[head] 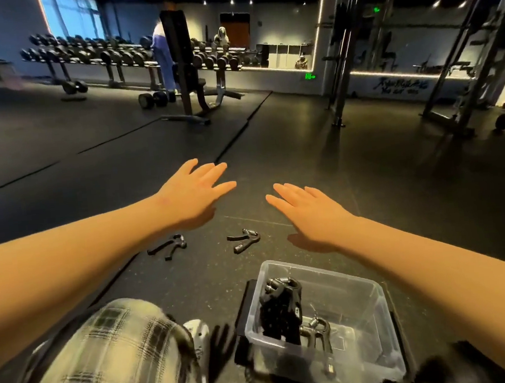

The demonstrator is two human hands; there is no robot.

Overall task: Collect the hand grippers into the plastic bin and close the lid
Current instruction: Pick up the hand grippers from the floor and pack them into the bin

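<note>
above the floor [365, 155], left hand [194, 193] flat.

The floor [365, 155] is dark grey, nearly black, with fine pale speckles. On it the left gripper [167, 246] and the right gripper [244, 239] are black, each with a grey metal spring. The bin [364, 310] is of clear, colourless plastic. The grippers inside [282, 309] are black with silver metal parts. The trousers [107, 359] have a check pattern of cream and black. The shoe [196, 329] is white. Far behind, the dumbbells [92, 49] are black, the door [235, 29] is brown-orange, the sign [310, 76] glows green, and the window [73, 14] is light blue.
</note>
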